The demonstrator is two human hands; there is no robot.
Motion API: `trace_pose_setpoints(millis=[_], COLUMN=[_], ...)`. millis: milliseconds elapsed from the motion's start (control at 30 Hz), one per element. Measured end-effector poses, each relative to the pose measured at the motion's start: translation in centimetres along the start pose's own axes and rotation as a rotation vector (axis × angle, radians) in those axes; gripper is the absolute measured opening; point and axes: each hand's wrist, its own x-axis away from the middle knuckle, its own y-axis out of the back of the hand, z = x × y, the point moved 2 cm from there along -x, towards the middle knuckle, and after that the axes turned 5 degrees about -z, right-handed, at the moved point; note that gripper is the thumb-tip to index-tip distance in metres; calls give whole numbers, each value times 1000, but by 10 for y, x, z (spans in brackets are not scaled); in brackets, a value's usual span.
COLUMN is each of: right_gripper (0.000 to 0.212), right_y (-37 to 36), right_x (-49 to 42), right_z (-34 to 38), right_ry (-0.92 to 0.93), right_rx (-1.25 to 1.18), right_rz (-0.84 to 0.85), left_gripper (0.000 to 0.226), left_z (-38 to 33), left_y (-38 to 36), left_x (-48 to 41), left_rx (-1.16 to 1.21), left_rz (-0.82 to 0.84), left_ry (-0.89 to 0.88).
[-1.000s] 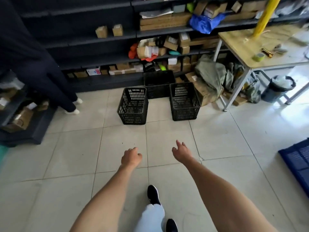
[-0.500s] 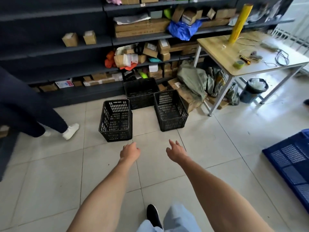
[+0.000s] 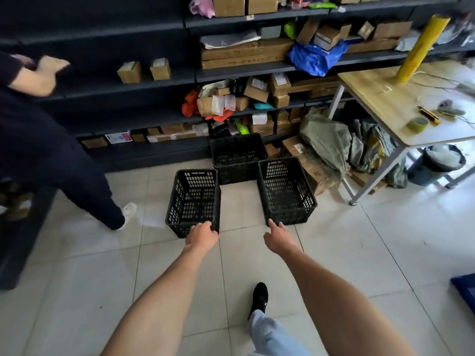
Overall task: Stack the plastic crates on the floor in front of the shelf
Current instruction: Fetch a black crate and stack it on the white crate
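Three black perforated plastic crates stand on the tiled floor before the dark shelf (image 3: 154, 152). The left crate (image 3: 192, 199) and the right crate (image 3: 286, 191) sit side by side with a gap between them. The back crate (image 3: 237, 155) rests against the shelf foot. My left hand (image 3: 201, 237) is at the near right corner of the left crate, fingers curled over the rim and hidden, so a grip is unclear. My right hand (image 3: 279, 238) is spread, empty, its forefinger just short of the right crate's near left corner.
A person in dark clothes (image 3: 64, 160) stands at the left by the shelf, one white shoe close to the left crate. Cardboard boxes and green sacks (image 3: 326, 140) lie right of the crates. A wooden table (image 3: 385, 104), a bin (image 3: 442, 160) and a blue crate (image 3: 466, 291) are further right.
I have walked closer to the crates and both hands have reached forward to their near rims. The person at the left has shifted along the shelf.
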Motion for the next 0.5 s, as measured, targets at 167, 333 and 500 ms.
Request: trace_pose_setpoints(millis=[167,333,500], right_gripper=[61,61,61], right_y=[26,34,20], right_x=[-69,-135,-189], right_z=[57,124,196], right_ry=[101,231,350], right_rx=[66,184,227], right_rz=[34,90,166], left_gripper=[39,43,40], left_z=[7,24,54], left_y=[30,42,33], left_x=[-65,-110,-157], left_rx=[92,196,234], left_rz=[-47,-74,-8], left_ry=[113,243,397])
